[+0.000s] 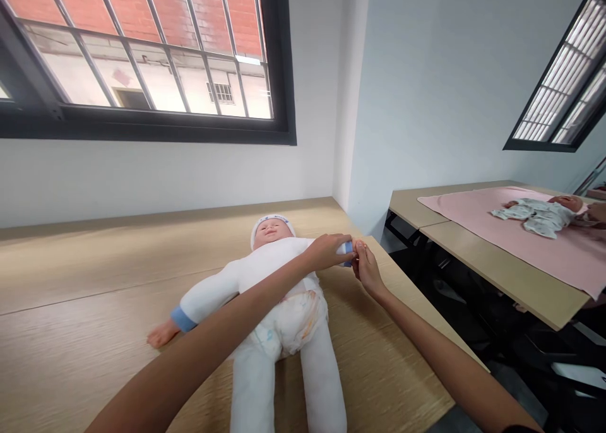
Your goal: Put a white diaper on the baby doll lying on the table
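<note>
A baby doll [279, 256] lies on its back on a wooden table [85, 357], head toward the wall. It wears a white cap [273, 219] with a printed band and a white long-sleeved top with blue cuffs. A diaper [293, 322] is around its hips, over white legs. My left hand [329, 251] reaches across the doll's chest and grips the sleeve near the blue cuff [349, 254]. My right hand [367, 267] pinches the doll's hand just beyond that cuff. The doll's other arm stretches out to the left, its hand [162, 334] resting on the table.
A second table [502, 294] at the right bears a pink cloth [454, 209] with another doll [540, 215] in patterned clothes. A person's hand [596, 213] is beside that doll. A barred window [156, 48] is in the wall ahead. Dark items lie under the second table.
</note>
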The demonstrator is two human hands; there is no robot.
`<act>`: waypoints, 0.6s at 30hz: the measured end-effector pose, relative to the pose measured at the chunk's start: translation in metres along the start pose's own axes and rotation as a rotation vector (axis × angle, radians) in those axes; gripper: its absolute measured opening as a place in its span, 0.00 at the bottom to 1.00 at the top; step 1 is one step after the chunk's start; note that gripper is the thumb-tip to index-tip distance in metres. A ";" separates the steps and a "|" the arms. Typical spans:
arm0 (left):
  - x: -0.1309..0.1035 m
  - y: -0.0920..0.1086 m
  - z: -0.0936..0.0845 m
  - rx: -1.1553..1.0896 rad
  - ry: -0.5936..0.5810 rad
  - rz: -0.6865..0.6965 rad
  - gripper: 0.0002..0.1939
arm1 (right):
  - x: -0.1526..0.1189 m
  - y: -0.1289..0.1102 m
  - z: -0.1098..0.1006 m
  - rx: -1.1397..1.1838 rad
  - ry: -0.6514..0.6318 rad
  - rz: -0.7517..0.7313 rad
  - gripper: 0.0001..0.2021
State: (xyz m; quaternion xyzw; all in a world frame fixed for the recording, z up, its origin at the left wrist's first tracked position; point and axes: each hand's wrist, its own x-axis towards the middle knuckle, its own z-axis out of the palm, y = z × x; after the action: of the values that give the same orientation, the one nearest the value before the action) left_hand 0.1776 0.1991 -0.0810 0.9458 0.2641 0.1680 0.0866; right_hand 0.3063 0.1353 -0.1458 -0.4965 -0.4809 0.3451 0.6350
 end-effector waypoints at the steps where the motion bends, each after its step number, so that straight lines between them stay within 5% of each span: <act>1: 0.000 0.000 0.000 0.005 0.001 0.005 0.14 | 0.000 0.000 0.000 0.010 0.000 -0.002 0.20; 18: -0.002 0.003 -0.004 -0.002 -0.021 0.002 0.14 | -0.002 0.003 -0.001 0.021 -0.056 -0.018 0.21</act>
State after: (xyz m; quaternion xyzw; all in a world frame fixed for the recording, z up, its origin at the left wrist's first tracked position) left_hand 0.1765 0.1961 -0.0773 0.9477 0.2621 0.1583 0.0904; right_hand 0.3070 0.1340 -0.1495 -0.4756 -0.4990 0.3582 0.6297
